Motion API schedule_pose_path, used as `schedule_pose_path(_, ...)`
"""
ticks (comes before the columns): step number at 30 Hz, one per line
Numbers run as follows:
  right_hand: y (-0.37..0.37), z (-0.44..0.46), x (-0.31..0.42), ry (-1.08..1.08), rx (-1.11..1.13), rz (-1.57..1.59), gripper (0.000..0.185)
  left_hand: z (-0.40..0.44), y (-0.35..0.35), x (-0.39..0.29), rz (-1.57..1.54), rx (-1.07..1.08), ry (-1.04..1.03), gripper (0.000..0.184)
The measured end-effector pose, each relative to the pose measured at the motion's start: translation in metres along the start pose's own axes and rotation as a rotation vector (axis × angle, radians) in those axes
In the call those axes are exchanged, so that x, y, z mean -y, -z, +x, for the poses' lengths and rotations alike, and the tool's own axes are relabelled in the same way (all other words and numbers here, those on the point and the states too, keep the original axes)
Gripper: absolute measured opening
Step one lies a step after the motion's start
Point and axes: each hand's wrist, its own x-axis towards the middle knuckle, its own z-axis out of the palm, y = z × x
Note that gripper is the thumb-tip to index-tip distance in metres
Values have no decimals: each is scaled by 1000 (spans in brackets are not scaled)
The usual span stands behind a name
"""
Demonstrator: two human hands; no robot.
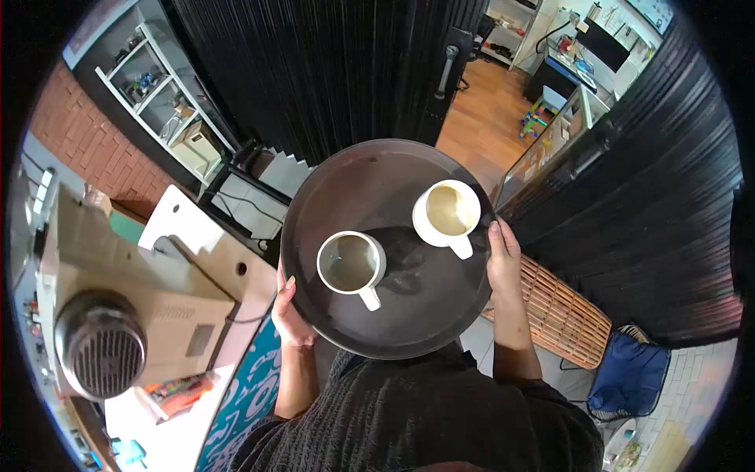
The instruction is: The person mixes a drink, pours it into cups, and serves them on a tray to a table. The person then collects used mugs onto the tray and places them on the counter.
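A round dark brown tray (pixel 377 330) is held level in front of my body. My left hand (pixel 290 311) grips its left edge, thumb on the rim and fingers hidden beneath. At the right edge my right hand (pixel 504 256) holds the rim in the same way. Two white mugs stand upright on the tray. The left mug (pixel 376 297) contains a greyish-brown liquid, its handle pointing toward me. Nearer the right rim, the other mug (pixel 425 228) has a pale beige residue or liquid inside; which one I cannot tell.
A beige machine (pixel 169 315) sits on the white counter (pixel 141 436) at left. Black folding curtains (pixel 330 71) part at a doorway with wooden floor (pixel 484 110). To the right are a wicker piece (pixel 558 311) and a blue-cushioned chair (pixel 629 374). Metal shelves (pixel 169 102) stand at far left.
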Motion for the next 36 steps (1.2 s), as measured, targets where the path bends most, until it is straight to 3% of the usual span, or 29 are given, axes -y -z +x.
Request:
schedule_pose_path(4, -44, 65, 2, 32, 80, -5, 35, 64, -4, -5, 14, -30, -50, 73)
schedule_pose_path(5, -61, 103, 1, 55, 193, -31, 34, 93, -9, -3, 62, -86, -85, 73)
schedule_pose_path(8, -98, 166, -12, 84, 258, 103, 32, 137, -11, 6, 75, -140, -164, 70)
schedule_pose_path(17, -207, 330, 12, -21, 616, 179, 32, 234, -54, 24, -1, -313, -475, 64)
schedule_pose_path(25, -322, 390, 0, -105, 868, 178, 40, 281, -59, 3, 60, -585, -670, 63)
schedule_pose_path(36, -530, 389, -15, -181, 1030, 106, 43, 352, 39, -98, 4, -715, -757, 76)
